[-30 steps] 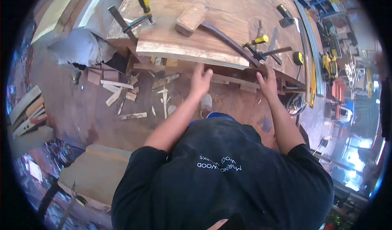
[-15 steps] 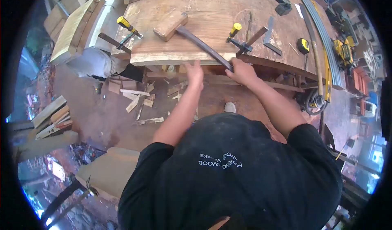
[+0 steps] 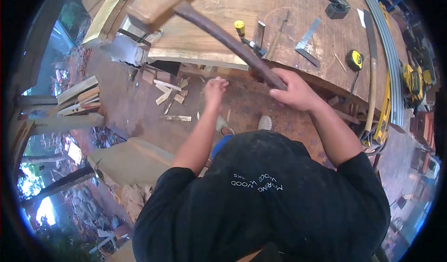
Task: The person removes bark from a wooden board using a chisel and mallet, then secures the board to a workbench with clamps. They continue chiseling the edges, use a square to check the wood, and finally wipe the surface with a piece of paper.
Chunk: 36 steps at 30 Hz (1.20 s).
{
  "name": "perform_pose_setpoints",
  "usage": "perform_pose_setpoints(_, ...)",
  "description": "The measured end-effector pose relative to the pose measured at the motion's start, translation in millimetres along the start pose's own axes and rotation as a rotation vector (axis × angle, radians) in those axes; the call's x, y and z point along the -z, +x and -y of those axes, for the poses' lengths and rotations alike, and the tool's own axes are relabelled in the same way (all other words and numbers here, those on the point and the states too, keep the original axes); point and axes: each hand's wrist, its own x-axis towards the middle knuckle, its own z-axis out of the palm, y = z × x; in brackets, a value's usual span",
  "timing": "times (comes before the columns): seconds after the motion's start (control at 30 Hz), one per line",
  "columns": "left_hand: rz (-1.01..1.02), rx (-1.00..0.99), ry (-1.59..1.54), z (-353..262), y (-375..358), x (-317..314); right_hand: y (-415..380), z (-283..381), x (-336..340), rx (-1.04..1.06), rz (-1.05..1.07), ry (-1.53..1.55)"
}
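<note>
My right hand [image 3: 294, 89] is wrapped round the handle end of a wooden mallet [image 3: 228, 42], whose big block head is up at the top left, above the workbench. Beneath it a thick light board [image 3: 200, 45] lies along the bench's near edge, with a yellow-handled clamp [image 3: 240, 28] at its right. My left hand [image 3: 216, 90] hangs in front of the board's edge, fingers curled and touching nothing I can see; whether they pinch something small is unclear.
On the bench [image 3: 291, 52] lie a metal square [image 3: 308, 41], a tape measure [image 3: 355, 60], a handsaw [image 3: 371, 52] and a yellow level [image 3: 384, 108]. Wood offcuts [image 3: 170, 92] litter the floor. A curved wooden block [image 3: 109, 17] stands at the upper left.
The mallet has been raised off the board towards the camera, its head now further up and left. My left hand has dropped slightly away from the board's edge. The view has shifted.
</note>
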Motion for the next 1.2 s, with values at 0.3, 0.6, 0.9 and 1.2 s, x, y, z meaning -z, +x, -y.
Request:
perform_pose_setpoints(0.3,-0.042,0.066,0.115,-43.6,62.0,-8.5,-50.2,12.0,54.5,0.131,-0.485,0.167)
perform_pose_setpoints(0.6,-0.022,-0.175,0.060,-16.9,90.6,27.0,-72.2,-127.1,89.8,-0.242,-0.677,0.088)
perform_pose_setpoints(0.9,-0.097,-0.070,0.190,-23.4,60.0,31.0,-24.1,-175.9,143.2,-0.418,-0.601,0.214)
perform_pose_setpoints(1.2,-0.155,-0.274,0.296,-48.5,29.1,76.8,67.9,-62.7,137.4,0.062,-0.684,-0.152)
